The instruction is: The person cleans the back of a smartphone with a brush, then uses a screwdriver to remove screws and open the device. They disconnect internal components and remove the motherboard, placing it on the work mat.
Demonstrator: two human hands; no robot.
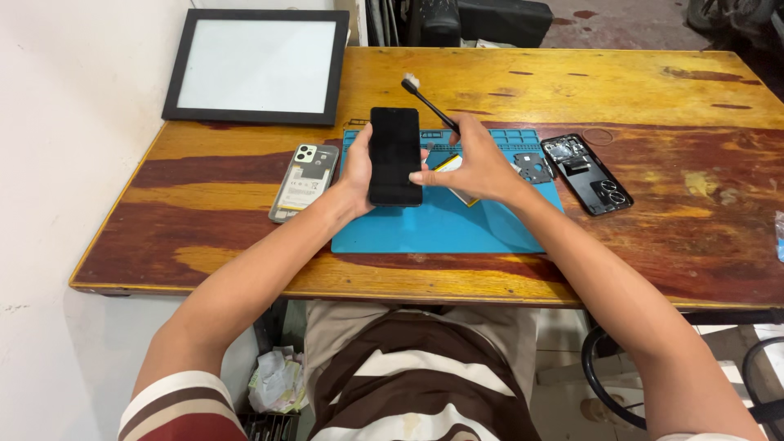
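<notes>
Phone (395, 155) upright between both hands, left hand (357, 167) gripping it

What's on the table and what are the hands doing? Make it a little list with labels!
left hand: left hand holds a black phone upright, dark screen facing the camera
right hand: right hand grips a black brush, bristles pointing up and away, one finger touching the phone's edge
under the hands: blue work mat
left of mat: phone in a clear case, lying back up
right of mat: opened phone back cover
far left corner: black picture frame
surface: wooden table
</notes>
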